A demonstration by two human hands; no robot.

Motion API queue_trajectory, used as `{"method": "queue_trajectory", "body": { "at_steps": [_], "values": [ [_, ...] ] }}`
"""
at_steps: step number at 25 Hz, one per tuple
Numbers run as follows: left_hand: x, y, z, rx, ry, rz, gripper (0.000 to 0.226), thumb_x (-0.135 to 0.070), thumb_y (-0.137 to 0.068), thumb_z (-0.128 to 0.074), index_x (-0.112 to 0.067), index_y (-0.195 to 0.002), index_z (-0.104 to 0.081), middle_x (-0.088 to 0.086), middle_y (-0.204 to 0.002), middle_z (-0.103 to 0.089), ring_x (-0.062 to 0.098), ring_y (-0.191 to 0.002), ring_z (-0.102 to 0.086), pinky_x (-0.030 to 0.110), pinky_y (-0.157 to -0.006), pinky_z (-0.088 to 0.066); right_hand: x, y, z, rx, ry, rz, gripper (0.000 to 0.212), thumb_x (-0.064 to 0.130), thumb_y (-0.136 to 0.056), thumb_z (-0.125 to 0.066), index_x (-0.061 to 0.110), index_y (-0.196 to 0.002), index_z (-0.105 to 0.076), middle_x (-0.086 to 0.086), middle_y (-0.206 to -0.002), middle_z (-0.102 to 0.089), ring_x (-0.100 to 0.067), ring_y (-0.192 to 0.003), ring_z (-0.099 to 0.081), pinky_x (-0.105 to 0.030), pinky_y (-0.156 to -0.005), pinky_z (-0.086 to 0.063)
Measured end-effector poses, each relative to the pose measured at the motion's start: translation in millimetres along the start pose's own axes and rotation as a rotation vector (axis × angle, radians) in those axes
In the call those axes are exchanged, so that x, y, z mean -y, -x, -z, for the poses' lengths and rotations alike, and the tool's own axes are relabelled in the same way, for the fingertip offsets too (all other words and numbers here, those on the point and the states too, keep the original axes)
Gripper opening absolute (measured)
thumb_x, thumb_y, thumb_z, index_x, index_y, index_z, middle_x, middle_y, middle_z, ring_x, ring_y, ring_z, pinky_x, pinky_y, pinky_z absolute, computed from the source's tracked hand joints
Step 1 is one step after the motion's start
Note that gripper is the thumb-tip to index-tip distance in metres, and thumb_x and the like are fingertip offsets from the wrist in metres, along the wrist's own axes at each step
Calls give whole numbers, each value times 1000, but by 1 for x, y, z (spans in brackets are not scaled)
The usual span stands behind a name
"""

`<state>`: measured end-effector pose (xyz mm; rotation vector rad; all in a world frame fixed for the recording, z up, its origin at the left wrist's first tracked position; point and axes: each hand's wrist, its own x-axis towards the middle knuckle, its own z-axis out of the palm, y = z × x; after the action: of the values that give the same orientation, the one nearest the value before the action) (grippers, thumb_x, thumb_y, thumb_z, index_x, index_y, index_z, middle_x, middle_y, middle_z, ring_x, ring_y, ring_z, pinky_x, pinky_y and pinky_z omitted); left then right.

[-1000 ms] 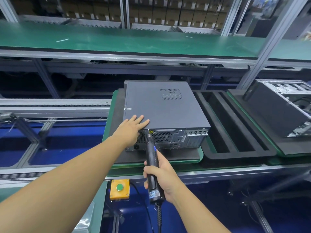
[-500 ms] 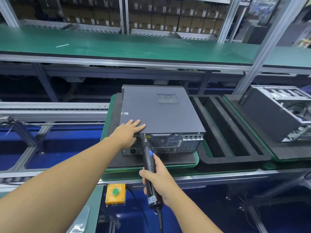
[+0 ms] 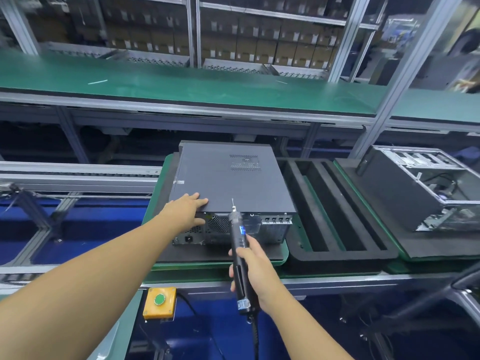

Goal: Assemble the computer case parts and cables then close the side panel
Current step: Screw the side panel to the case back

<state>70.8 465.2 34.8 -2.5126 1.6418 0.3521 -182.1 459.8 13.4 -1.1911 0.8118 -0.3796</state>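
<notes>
A dark grey computer case (image 3: 228, 183) lies flat on a black foam pad on a green pallet (image 3: 284, 252), its side panel on top and its rear ports facing me. My left hand (image 3: 185, 210) rests flat on the panel's near left corner, fingers spread, thumb over the rear edge. My right hand (image 3: 250, 271) grips a black electric screwdriver (image 3: 239, 253) with a cable hanging below. Its bit points up over the panel's near edge, near the rear face's upper middle.
A black foam tray (image 3: 335, 211) with long slots lies right of the case. Further right stands an open computer case (image 3: 426, 188) on foam. A yellow box with a green button (image 3: 159, 301) sits below the conveyor rail. A green shelf (image 3: 181, 87) runs behind.
The screwdriver tip has shifted right along the rear edge, away from my left hand, and risen above the panel edge. My left hand stays on the corner.
</notes>
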Motion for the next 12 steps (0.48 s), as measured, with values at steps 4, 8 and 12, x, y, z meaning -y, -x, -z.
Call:
{"method": "queue_trajectory", "body": {
  "at_steps": [4,8,12],
  "values": [
    [-23,-8,15,-89,-192,40,36,-42,-93,-63,-13,-114,-61,7,-109,-62,30,-100,-63,40,-82,-54,17,-7,45,-72,-25,68,33,18,-98,-51,30,-129,-56,-10,-92,-65,-21,-66,-63,-34,-57,-55],
    [-32,-32,47,16,-283,-2,45,-55,-73,-79,-15,-85,-62,2,-86,-61,28,-83,-65,34,-64,-49,42,-39,106,-263,-81,133,33,16,-100,-50,37,-125,-58,-3,-84,-70,-23,-66,-65,-39,-59,-57],
    [-48,-65,56,-92,-91,-11,63,-78,-81,-50,-18,-94,-65,3,-105,-65,27,-90,-61,34,-73,-48,54,-66,170,-444,-98,109,37,16,-97,-45,31,-130,-55,-1,-81,-71,-21,-64,-65,-39,-58,-57]
  ]
}}
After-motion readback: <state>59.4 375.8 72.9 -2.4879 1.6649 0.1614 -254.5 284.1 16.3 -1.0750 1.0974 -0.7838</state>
